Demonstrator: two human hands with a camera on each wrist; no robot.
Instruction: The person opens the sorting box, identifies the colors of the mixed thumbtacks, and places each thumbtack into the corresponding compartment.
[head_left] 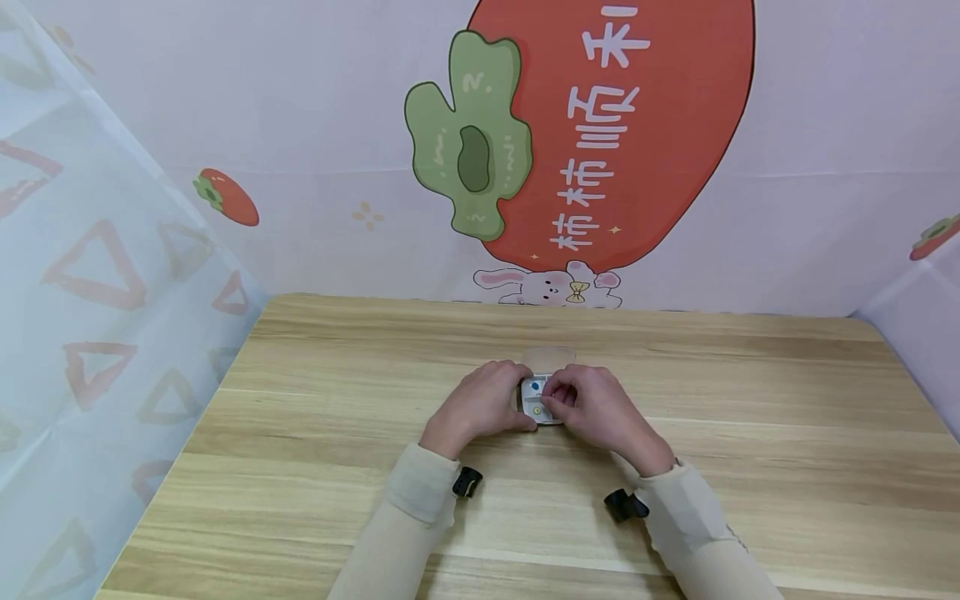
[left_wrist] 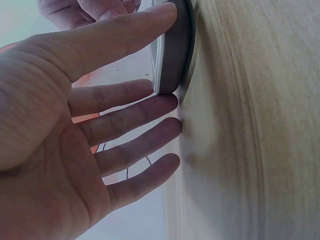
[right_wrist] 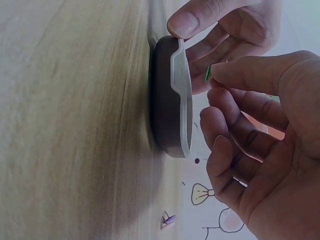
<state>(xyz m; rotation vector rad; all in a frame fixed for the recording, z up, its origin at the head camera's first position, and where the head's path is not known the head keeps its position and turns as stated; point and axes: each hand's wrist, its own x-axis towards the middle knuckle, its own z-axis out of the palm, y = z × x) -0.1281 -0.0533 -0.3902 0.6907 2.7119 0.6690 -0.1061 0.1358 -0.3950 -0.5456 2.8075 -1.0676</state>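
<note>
A small compartment box like a pill box (head_left: 529, 399), white inside, lies on the table with its clear lid (head_left: 549, 359) swung back. One compartment holds a blue piece (head_left: 535, 386), another a yellowish piece (head_left: 537, 411). My left hand (head_left: 483, 404) steadies the box from the left, thumb on its near edge and fingertips against the far side. Over the right part of the box, my right hand (head_left: 600, 408) pinches a tiny green piece (right_wrist: 208, 73) between thumb and forefinger. That hand hides the right compartments. The right wrist view shows the dark outer shell (right_wrist: 167, 102).
The box stands mid-way across a wood-grain table (head_left: 337, 467). A printed cloth (head_left: 322, 100) hangs behind the table, and another (head_left: 97, 275) along its left side. Black wrist bands (head_left: 467, 482) sit at both cuffs. A small purple mark or piece (right_wrist: 170, 219) is too unclear to identify.
</note>
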